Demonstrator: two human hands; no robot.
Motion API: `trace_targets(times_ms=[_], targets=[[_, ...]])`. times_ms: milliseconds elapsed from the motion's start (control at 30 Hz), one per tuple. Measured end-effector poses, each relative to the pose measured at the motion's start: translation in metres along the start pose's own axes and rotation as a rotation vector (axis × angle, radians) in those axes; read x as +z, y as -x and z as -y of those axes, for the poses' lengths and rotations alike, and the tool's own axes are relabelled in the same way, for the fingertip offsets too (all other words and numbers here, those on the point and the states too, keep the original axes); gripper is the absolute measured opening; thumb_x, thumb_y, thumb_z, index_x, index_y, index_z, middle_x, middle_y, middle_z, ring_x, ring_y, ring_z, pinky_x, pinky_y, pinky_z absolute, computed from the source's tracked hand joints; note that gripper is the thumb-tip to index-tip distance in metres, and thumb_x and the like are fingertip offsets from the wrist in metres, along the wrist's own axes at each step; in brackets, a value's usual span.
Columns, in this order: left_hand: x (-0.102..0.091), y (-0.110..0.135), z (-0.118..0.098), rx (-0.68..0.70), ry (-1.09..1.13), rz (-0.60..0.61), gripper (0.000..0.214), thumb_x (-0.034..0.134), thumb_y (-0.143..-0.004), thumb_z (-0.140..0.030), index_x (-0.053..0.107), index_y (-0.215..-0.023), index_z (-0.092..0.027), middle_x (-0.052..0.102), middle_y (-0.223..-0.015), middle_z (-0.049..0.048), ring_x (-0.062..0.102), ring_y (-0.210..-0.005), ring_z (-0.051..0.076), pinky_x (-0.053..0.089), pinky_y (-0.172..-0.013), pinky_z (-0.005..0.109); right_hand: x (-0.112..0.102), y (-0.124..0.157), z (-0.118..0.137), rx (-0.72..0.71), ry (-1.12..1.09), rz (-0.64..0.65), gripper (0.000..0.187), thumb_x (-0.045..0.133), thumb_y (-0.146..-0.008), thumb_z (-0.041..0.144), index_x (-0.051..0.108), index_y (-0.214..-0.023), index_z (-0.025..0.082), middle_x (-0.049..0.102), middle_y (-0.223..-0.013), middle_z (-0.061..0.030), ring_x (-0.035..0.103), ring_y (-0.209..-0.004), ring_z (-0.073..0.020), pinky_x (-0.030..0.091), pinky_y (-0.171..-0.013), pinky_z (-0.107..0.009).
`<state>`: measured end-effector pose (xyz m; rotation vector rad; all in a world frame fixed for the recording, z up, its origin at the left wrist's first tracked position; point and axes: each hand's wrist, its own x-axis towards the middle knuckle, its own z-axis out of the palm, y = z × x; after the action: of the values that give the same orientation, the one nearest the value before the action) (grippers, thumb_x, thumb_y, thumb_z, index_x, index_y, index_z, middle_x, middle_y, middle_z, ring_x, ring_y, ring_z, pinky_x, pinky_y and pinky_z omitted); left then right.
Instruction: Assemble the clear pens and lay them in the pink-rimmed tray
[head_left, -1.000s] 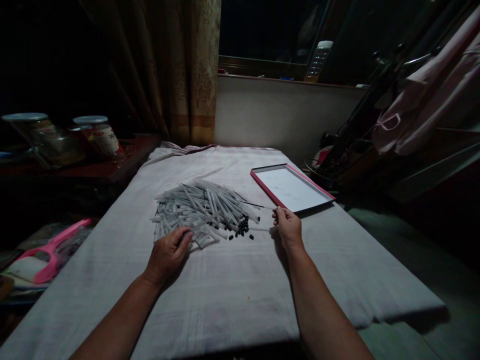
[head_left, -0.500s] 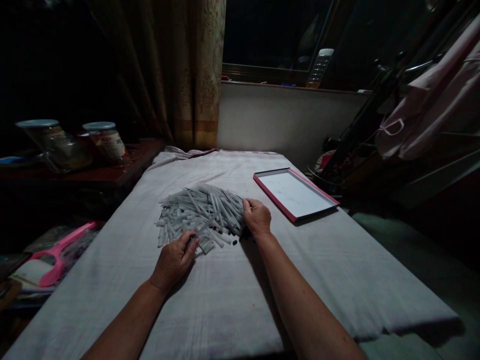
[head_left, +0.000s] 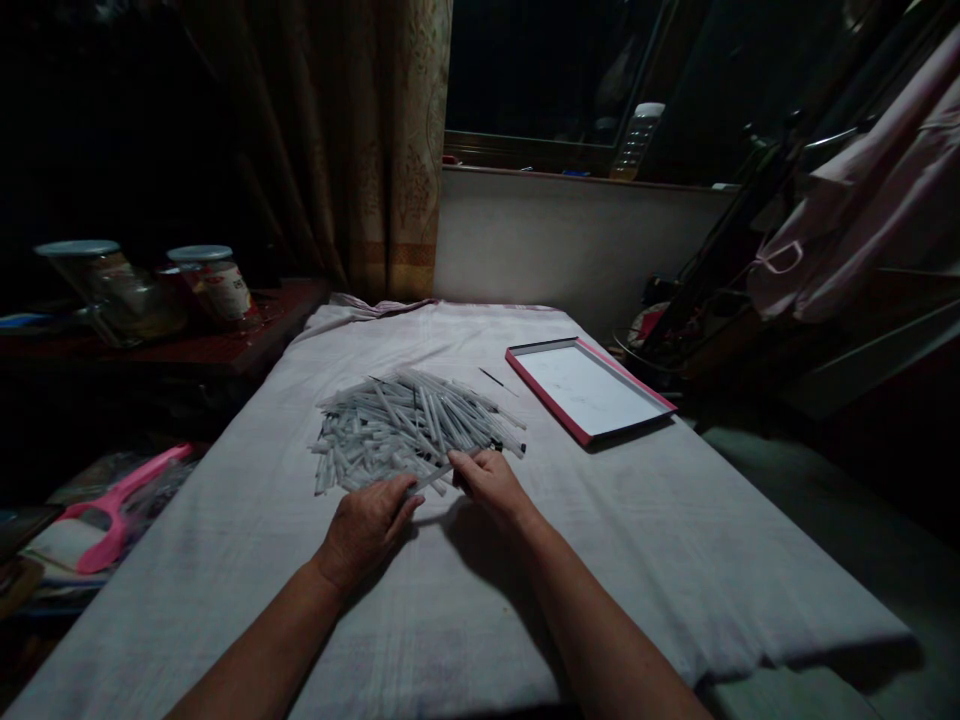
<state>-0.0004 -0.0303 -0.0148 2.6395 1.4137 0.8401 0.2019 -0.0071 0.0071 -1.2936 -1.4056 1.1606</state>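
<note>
My left hand [head_left: 367, 522] is closed on one end of a clear plastic pen barrel [head_left: 433, 478]. The barrel's other end meets the fingers of my right hand [head_left: 489, 482], which are pinched around it. Both hands are at the near edge of a heap of similar pen barrels [head_left: 390, 425], and partly cover it. Small black pieces show at the heap's right side. Beyond my right hand, a thin dark stick like a pen refill [head_left: 496, 380] lies apart on the cloth.
A shallow white tray with a pink rim [head_left: 551, 400] rests on the cloth-covered table [head_left: 637, 560] at the right. On a dark side table at the left stand lidded jars [head_left: 217, 285]. Below them is a pink-handled item [head_left: 112, 510]. A bottle [head_left: 637, 140] stands on the windowsill.
My right hand has come left and nearer from the heap's right end to the barrel in my left hand. My left hand has shifted slightly right. The thin dark stick is now visible on the cloth.
</note>
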Motion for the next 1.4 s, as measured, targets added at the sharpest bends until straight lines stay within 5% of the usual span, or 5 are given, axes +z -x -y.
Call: trace_targets(times_ms=[167,333,633,1000,1400], targets=[[-0.008,-0.008,-0.005,-0.119,0.136,0.097,0.054,0.026,-0.099,-0.056,0.058,-0.073,-0.021,0.064,-0.064,0.0035,0.062,-0.061,0.017,0.045,-0.058,0.027,-0.003,0.0,0.003,-0.032,-0.099,-0.065,0.047,0.056,-0.075,0.056,0.054,-0.044,0.02,0.04,-0.036,0.0043,0.033,-0.035,-0.0079,0.026,-0.038,-0.022],[-0.027,-0.036,0.024,-0.232,0.306,0.143,0.066,0.004,-0.099,-0.056,0.046,-0.061,-0.022,0.048,-0.046,-0.0016,0.047,-0.041,0.013,0.039,-0.044,0.023,-0.059,-0.024,0.01,-0.134,-0.206,-0.366,0.052,0.045,-0.079,0.067,0.052,-0.055,0.021,0.045,-0.044,0.0031,0.037,-0.04,-0.0089,0.03,-0.04,-0.022],[-0.02,-0.104,0.055,-0.215,0.036,-0.068,0.031,0.045,-0.093,-0.042,0.065,-0.104,-0.021,0.068,-0.103,0.0088,0.061,-0.099,0.026,0.045,-0.09,0.037,-0.058,-0.064,-0.003,-0.283,0.387,-0.346,0.028,0.06,-0.08,0.046,0.074,-0.083,0.022,0.073,-0.084,-0.0053,0.065,-0.075,-0.0193,0.049,-0.072,-0.03],[-0.005,-0.04,0.024,0.086,-0.156,0.101,0.069,0.058,-0.087,-0.056,0.042,-0.147,-0.026,0.037,-0.155,0.0149,0.031,-0.143,0.037,0.009,-0.115,0.065,-0.095,-0.055,-0.045,-0.187,0.837,-0.365,0.047,0.052,-0.092,0.042,0.062,-0.129,0.015,0.06,-0.134,-0.0181,0.052,-0.127,-0.0313,0.04,-0.105,-0.046],[0.03,-0.059,0.006,0.034,-0.207,0.12,0.066,0.066,-0.084,-0.051,0.048,-0.143,-0.027,0.043,-0.152,0.0159,0.036,-0.142,0.039,0.007,-0.113,0.071,-0.003,-0.053,-0.027,-0.08,0.915,-0.3,0.059,0.051,-0.093,0.05,0.053,-0.14,0.015,0.046,-0.148,-0.0214,0.038,-0.14,-0.0349,0.028,-0.112,-0.05]])
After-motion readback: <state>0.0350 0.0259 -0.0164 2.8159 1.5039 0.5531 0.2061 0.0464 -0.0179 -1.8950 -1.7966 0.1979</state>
